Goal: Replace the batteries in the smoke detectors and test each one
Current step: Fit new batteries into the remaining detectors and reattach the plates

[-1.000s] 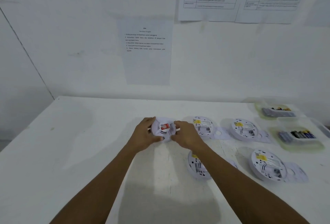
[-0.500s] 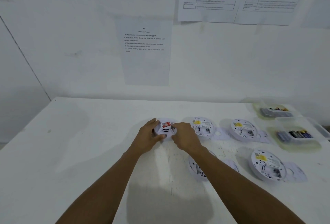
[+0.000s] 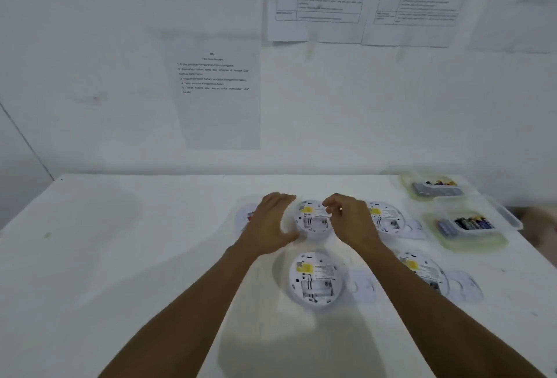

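Observation:
Several white round smoke detectors lie back side up on the white table [image 3: 120,257]. One with a yellow label [image 3: 312,222] sits between my hands. My left hand [image 3: 271,224] hovers at its left edge with straight fingers. My right hand [image 3: 351,221] is at its right edge, fingers loosely curled and holding nothing. A detector with a red sticker [image 3: 247,217] lies further left, mostly hidden behind my left hand. Other detectors lie at the back right [image 3: 388,221], front middle [image 3: 315,279] and front right [image 3: 420,270].
Loose white back covers lie beside the detectors [image 3: 363,285] [image 3: 464,287]. Two clear plastic containers with batteries stand at the right, one nearer [image 3: 470,224] and one at the back [image 3: 437,188]. Printed sheets hang on the wall behind.
Both hands have let go of the detector with the red sticker, which now lies to the left. They have moved right to the neighbouring yellow-labelled detector.

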